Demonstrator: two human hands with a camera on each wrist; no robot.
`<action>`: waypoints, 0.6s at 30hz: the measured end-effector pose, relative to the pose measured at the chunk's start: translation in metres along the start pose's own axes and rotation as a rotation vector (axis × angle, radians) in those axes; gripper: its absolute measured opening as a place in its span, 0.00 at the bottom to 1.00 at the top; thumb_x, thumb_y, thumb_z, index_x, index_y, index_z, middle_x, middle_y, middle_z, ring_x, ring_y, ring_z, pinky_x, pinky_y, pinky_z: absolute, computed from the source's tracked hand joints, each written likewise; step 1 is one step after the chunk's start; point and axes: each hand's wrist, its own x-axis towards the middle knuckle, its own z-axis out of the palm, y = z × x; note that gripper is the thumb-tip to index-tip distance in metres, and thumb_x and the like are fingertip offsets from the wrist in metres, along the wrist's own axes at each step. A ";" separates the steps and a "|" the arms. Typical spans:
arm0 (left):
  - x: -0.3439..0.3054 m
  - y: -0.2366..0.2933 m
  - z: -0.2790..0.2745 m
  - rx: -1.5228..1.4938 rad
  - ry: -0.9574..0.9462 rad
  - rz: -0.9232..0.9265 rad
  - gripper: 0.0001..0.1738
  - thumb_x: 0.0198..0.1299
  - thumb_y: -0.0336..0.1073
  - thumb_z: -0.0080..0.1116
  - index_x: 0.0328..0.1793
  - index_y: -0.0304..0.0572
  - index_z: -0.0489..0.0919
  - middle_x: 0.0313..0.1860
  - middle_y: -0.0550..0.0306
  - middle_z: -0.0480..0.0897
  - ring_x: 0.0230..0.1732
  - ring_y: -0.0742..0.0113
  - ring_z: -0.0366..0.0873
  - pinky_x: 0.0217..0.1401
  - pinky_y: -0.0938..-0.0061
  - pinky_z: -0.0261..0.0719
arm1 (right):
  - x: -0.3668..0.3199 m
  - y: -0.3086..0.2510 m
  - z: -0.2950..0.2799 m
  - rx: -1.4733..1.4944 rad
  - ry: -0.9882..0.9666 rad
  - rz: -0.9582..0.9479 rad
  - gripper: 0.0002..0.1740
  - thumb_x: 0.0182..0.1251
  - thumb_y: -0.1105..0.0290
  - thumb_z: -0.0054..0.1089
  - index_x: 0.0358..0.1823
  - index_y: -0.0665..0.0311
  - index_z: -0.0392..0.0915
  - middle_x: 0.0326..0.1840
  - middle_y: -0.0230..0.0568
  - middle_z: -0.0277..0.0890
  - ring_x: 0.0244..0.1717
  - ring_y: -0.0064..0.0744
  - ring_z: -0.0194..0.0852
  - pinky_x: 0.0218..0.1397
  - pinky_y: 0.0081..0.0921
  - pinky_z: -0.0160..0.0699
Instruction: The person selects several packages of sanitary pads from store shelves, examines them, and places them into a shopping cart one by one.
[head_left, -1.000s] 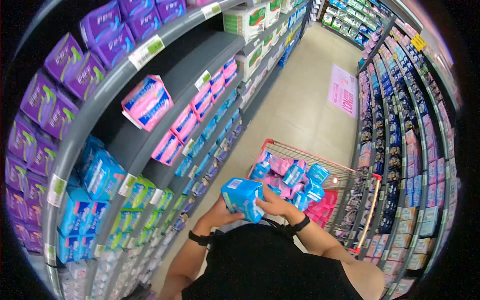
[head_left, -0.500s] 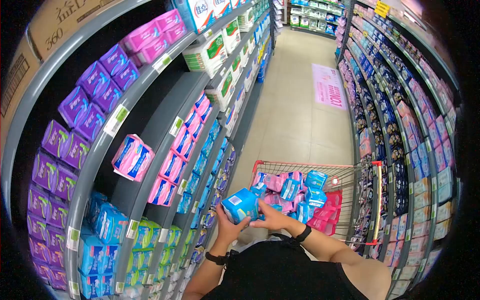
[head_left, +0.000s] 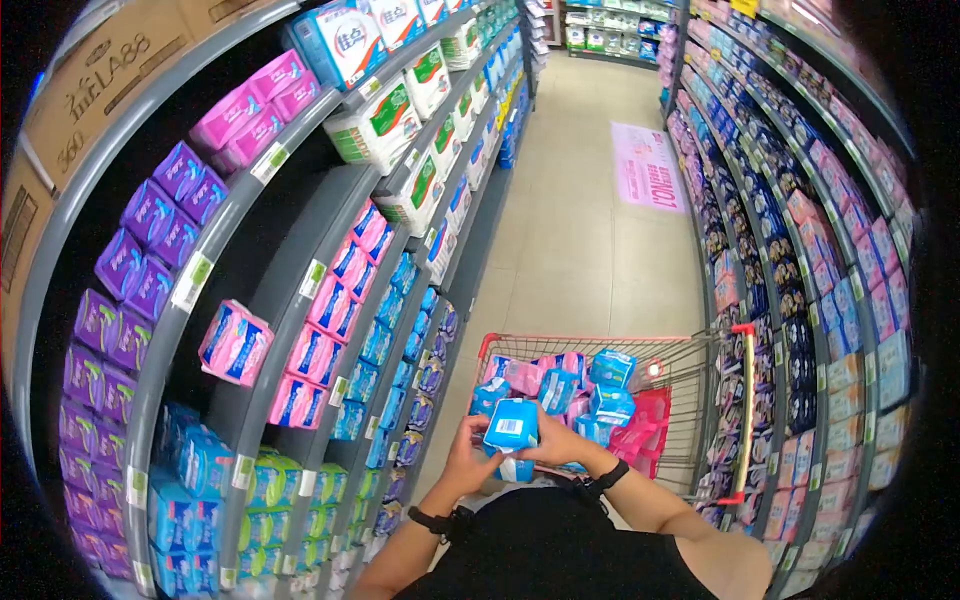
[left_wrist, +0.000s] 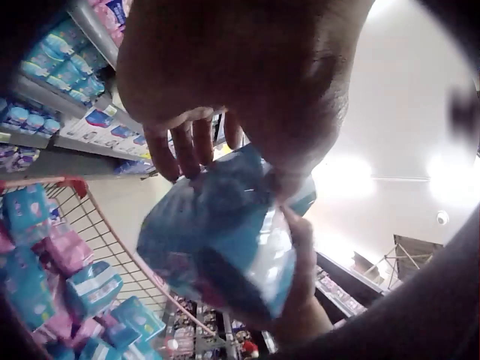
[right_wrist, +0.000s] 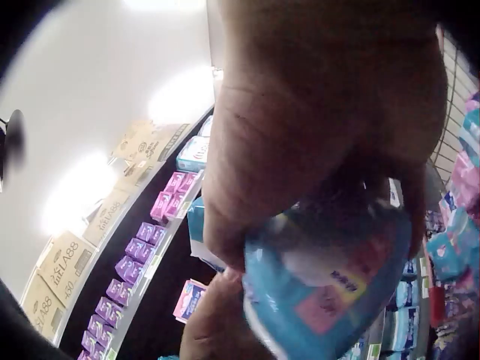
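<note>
A blue plastic-wrapped pack (head_left: 512, 424) with a white barcode label is held in front of the torso, between both hands. The left hand (head_left: 466, 462) grips its left side and the right hand (head_left: 558, 442) its right side. In the left wrist view, fingers of the left hand (left_wrist: 232, 82) curl over the shiny blue pack (left_wrist: 217, 232). The right wrist view has the right hand (right_wrist: 307, 127) around the pack (right_wrist: 322, 285), whose printed pink and yellow patch shows, with the left hand (right_wrist: 221, 322) close by.
A shopping cart (head_left: 742, 420) with blue and pink packs (head_left: 612, 404) stands just beyond the hands. Stocked shelves (head_left: 340, 390) line the left, with a lone pink pack (head_left: 236, 343) on one; more shelves (head_left: 815, 330) line the right. A pink floor sign (head_left: 650, 168) lies in the aisle.
The pack has turned so that its barcode label faces up toward the head view, and both hands have shifted their hold around it. The view has swung, showing more of the upper left shelves.
</note>
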 end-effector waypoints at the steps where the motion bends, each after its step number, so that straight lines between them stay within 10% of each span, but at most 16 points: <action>1: 0.002 0.002 0.005 -0.013 0.021 -0.046 0.41 0.52 0.30 0.74 0.69 0.40 0.60 0.63 0.46 0.71 0.64 0.56 0.73 0.60 0.63 0.75 | -0.001 0.009 -0.008 -0.005 -0.052 0.032 0.54 0.52 0.63 0.79 0.75 0.65 0.51 0.67 0.46 0.68 0.68 0.36 0.67 0.73 0.36 0.64; 10: 0.027 0.017 0.040 0.136 0.022 0.002 0.42 0.61 0.36 0.68 0.77 0.39 0.57 0.69 0.41 0.71 0.71 0.50 0.70 0.71 0.58 0.68 | 0.001 0.014 -0.059 0.002 -0.086 0.031 0.44 0.54 0.58 0.75 0.68 0.67 0.63 0.59 0.51 0.76 0.60 0.41 0.75 0.65 0.37 0.71; 18: 0.028 -0.011 0.041 0.033 0.308 -0.207 0.17 0.62 0.32 0.63 0.56 0.38 0.75 0.48 0.53 0.82 0.46 0.64 0.82 0.48 0.69 0.79 | 0.019 0.012 -0.076 -0.415 0.496 -0.018 0.50 0.48 0.52 0.76 0.66 0.73 0.62 0.59 0.62 0.72 0.60 0.61 0.73 0.62 0.43 0.74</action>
